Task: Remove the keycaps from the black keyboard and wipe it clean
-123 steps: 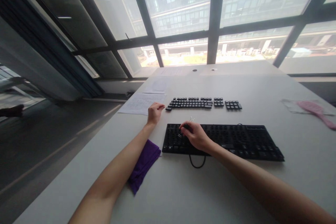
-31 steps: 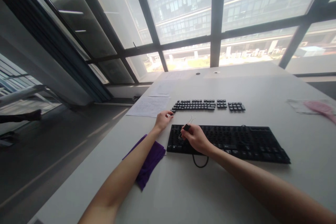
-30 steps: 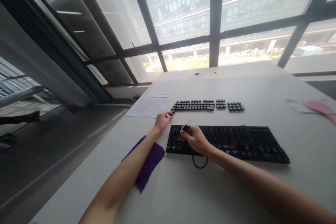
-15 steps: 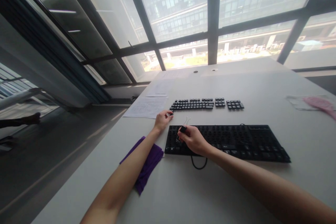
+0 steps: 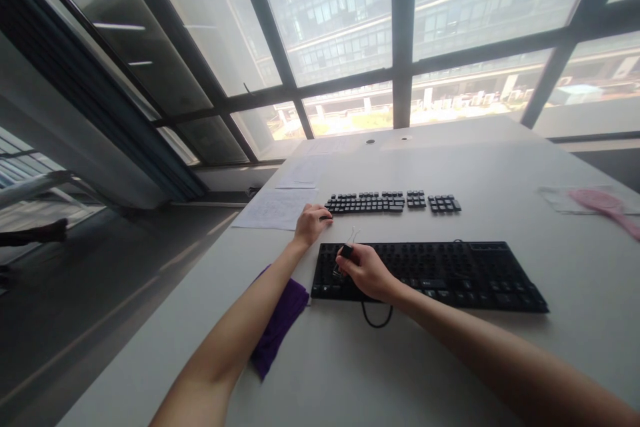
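Note:
My left hand [image 5: 311,223] is closed in a pinch on a small black keycap [image 5: 326,217], low over the white table at the left end of the loose keycaps [image 5: 367,204]. Those keycaps lie in neat rows, laid out in keyboard order. In my right hand [image 5: 370,272] is a keycap puller [image 5: 347,251] with a black grip and thin wires, held above the left part of a black keyboard [image 5: 487,273]. Most of the keyboard's upper rows look stripped of caps; some keys remain along its front edge. My right hand hides part of the board.
A folded purple cloth [image 5: 283,320] lies under my left forearm. Printed sheets [image 5: 275,208] are at the table's left edge. A pink handled object [image 5: 597,201] rests on a clear bag to the right. A cable loop [image 5: 377,325] sticks out before the keyboard. Windows stand behind the table.
My left hand has tipped slightly lower and nearer the keycap rows, still pinching the keycap. My right hand keeps the puller almost in place. The view has shifted a little.

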`<state>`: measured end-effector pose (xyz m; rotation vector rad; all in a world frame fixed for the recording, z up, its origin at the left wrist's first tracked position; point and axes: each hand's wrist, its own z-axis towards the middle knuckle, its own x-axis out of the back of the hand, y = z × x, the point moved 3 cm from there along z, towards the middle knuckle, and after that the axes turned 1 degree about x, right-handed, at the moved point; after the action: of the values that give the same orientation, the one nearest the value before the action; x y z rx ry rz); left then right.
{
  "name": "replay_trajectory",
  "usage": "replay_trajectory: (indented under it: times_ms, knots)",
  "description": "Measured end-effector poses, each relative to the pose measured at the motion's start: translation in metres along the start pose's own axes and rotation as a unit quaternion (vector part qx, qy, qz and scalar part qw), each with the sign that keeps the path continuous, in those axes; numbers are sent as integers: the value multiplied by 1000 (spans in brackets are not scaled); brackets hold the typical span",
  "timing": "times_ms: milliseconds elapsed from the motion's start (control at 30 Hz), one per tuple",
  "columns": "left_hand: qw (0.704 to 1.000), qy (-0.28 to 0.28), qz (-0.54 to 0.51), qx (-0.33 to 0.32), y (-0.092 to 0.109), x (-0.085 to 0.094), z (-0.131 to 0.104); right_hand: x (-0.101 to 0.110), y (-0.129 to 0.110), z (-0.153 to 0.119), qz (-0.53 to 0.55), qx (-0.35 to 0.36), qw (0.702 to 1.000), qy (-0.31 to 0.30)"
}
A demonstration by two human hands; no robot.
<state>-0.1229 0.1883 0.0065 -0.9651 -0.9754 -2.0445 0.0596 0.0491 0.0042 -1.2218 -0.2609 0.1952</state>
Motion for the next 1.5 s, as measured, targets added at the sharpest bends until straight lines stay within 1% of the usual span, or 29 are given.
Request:
replay_trajectory:
  times_ms: [200, 367, 467, 533, 667, 767, 867, 1000, 1167, 1233, 1300, 1400, 1500]
  knots:
    - [1000, 26, 14, 1, -8, -4, 1, 0, 0, 1, -6, -5, 1000, 3]
    - [999, 38, 18, 11, -8, -8, 5, 0, 0, 1, 0, -14, 1000, 1]
    - [999, 43, 19, 13, -10, -7, 5, 0, 0, 1, 5, -17, 1000, -1]
    - [998, 56, 20, 22, -16, -3, 1, 0, -1, 0, 9, -17, 1000, 1]
    - [993, 87, 21, 70, -38, 5, -9, 0, -1, 0, 11, -17, 1000, -1]
    - [992, 88, 13, 92, -50, 4, -13, 0, -2, 0, 4, -17, 1000, -2]
    - [991, 86, 6, 104, -56, 1, -12, 0, -2, 0, 3, -17, 1000, -2]
    - [989, 87, 3, 117, -55, 0, -10, 1, -4, -1, 1, -17, 1000, -2]
    - [989, 90, -2, 120, -50, 5, -11, 2, -3, 1, 18, -18, 1000, 10]
    - [988, 98, -2, 119, -45, 11, -10, 4, 0, 2, 30, -18, 999, 26]
    - [987, 114, -3, 116, -36, 20, -10, 4, 2, 2, 39, -17, 998, 39]
    - [986, 132, -19, 96, -9, 37, -15, 2, 4, 0, 26, -12, 999, 40]
    - [991, 109, -40, 68, 30, 51, -32, 1, 0, -3, -14, 3, 999, 32]
